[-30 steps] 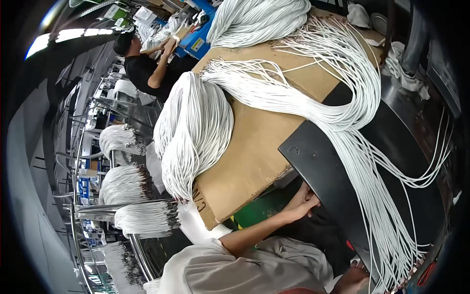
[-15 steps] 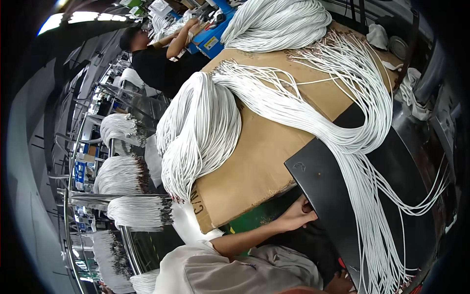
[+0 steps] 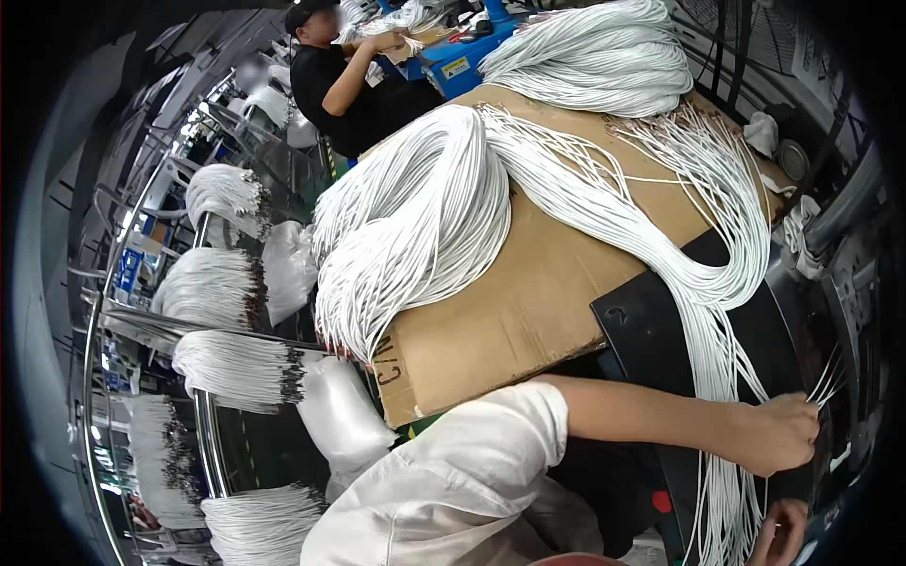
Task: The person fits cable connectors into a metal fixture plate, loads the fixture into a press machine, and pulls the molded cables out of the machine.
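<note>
Head view: cardboard by black board, rack; left hand around wires, right hand: grip unclear.

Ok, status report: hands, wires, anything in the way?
Left hand closed on loose white wires. Right hand nearby, grip unclear. Main bundle over black board, left forearm crossing it.

Black tabletop below the hands, metal rails well to their left, green floor between, dark mesh ahead

The left hand curls beyond the right hand.
</note>
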The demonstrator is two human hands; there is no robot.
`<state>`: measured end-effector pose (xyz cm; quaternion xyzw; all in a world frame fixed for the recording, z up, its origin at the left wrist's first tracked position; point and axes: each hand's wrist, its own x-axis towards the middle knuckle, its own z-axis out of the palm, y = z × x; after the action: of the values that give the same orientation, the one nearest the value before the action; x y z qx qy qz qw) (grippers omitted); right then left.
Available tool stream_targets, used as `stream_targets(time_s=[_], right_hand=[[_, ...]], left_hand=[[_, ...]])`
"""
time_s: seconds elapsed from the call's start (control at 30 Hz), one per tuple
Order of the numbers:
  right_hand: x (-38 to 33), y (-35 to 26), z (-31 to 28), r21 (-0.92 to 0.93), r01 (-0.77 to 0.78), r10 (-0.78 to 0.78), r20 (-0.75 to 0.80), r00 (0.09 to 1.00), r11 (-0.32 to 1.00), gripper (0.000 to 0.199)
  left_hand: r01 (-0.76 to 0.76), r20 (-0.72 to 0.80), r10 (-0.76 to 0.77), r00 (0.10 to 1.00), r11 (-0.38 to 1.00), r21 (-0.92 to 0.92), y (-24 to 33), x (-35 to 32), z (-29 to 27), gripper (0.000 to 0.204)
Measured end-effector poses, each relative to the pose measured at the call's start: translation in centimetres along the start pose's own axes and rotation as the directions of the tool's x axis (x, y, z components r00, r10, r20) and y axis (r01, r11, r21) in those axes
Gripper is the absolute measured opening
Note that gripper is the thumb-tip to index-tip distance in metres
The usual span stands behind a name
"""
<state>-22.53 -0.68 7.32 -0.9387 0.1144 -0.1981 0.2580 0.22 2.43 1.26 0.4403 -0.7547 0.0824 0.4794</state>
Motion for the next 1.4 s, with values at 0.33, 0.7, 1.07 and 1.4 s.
stream_targets(time_s=[0.33,0.7,1.07,1.4], right_hand=[[-0.7,1.9,-0.9,-0.354,-0.419,0.502,0.188,0.844,0.836,0.025],[-0.8,7.5,-2.6,-0.057,-0.358,0.357,0.321,0.877,0.932,0.040],[1.1,5.2,-4.8,-0.027,-0.557,0.555,0.146,0.819,0.830,0.036],[-2.0,7.9,-3.1,0.342,-0.704,0.698,0.164,0.697,0.622,0.027]], left_hand=[[0.073,0.503,-0.334,0.797,0.880,0.469,-13.3,-1.7,-3.9,0.023],[0.010,0.743,-0.026,0.669,1.000,0.025,-4.1,-3.0,-6.1,0.035],[-0.280,0.134,0.261,0.956,0.949,0.142,-4.5,-3.8,-5.9,0.011],[0.330,-0.301,-0.428,0.852,0.886,-0.325,-4.3,-1.0,-7.7,0.025]])
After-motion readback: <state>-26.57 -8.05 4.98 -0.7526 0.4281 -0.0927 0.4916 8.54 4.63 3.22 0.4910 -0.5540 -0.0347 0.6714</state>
